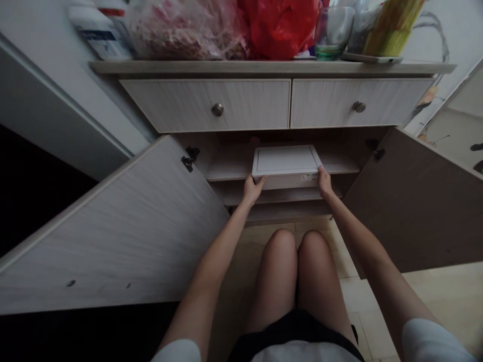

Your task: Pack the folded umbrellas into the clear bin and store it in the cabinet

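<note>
A flat white box with a lid (287, 160) is at the mouth of the open cabinet, level with its upper shelf (228, 167). My left hand (254, 189) grips the box's near left corner, thumb along the front side. At the near right corner, my right hand (324, 182) is closed on the box. A small coloured label shows on the front side near my right hand. The box's underside is hidden, so I cannot tell whether it rests on the shelf.
Both cabinet doors, left (113, 226) and right (418, 206), stand wide apart. Above are two closed drawers (249, 103). On the cabinet top sit a red plastic bag (283, 27), a clear bag (184, 32), a glass (332, 32) and a white bottle (98, 32). My knees are just below.
</note>
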`<action>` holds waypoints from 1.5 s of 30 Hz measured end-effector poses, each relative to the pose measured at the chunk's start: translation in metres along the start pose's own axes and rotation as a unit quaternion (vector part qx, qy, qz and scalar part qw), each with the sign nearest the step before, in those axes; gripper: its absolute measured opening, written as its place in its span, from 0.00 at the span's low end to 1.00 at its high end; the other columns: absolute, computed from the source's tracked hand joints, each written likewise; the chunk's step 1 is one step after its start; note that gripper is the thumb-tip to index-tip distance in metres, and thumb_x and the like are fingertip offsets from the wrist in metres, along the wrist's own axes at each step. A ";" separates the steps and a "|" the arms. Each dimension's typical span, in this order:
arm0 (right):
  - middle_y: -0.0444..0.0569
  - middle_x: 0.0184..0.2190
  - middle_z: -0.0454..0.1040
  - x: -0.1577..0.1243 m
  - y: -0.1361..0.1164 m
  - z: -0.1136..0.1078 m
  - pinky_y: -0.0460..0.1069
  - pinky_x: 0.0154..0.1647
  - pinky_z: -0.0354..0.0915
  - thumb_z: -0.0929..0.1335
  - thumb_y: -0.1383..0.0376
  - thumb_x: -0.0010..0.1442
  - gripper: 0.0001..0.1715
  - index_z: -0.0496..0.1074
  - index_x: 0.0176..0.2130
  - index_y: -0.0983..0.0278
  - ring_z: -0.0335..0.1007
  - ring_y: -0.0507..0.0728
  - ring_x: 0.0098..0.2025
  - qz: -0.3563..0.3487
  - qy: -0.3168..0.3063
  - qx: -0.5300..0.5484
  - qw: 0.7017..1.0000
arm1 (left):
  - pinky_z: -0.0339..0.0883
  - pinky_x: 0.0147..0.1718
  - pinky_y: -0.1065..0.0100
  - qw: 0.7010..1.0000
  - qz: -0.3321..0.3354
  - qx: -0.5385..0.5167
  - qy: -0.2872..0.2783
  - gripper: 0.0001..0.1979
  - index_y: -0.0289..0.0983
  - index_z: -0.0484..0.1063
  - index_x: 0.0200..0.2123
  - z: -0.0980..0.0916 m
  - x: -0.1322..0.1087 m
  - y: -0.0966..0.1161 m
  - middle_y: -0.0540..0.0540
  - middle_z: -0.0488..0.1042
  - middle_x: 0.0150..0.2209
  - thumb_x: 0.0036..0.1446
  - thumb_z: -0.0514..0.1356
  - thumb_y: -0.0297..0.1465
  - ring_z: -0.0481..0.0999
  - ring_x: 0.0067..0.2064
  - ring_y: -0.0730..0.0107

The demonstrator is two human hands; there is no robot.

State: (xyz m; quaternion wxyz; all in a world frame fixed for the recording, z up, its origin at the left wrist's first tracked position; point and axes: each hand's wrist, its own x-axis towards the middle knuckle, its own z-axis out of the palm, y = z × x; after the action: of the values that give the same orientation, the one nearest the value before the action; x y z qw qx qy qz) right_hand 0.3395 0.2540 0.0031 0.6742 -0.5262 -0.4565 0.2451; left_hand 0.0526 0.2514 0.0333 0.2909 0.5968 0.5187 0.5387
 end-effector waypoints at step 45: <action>0.55 0.73 0.47 -0.053 -0.021 0.009 0.67 0.74 0.34 0.55 0.62 0.70 0.36 0.48 0.73 0.69 0.35 0.63 0.76 -0.309 -0.145 -0.513 0.788 | 0.32 0.71 0.43 0.893 0.219 0.384 -0.086 0.35 0.30 0.52 0.72 0.029 -0.035 -0.003 0.31 0.45 0.73 0.69 0.49 0.43 0.38 0.75 0.50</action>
State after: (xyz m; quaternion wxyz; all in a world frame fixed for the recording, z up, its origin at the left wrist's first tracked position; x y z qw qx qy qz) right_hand 0.3036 0.2082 0.0039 0.2710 -0.5836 -0.7455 -0.1735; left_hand 0.0835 0.2261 0.0114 -0.0424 0.8041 0.5146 0.2947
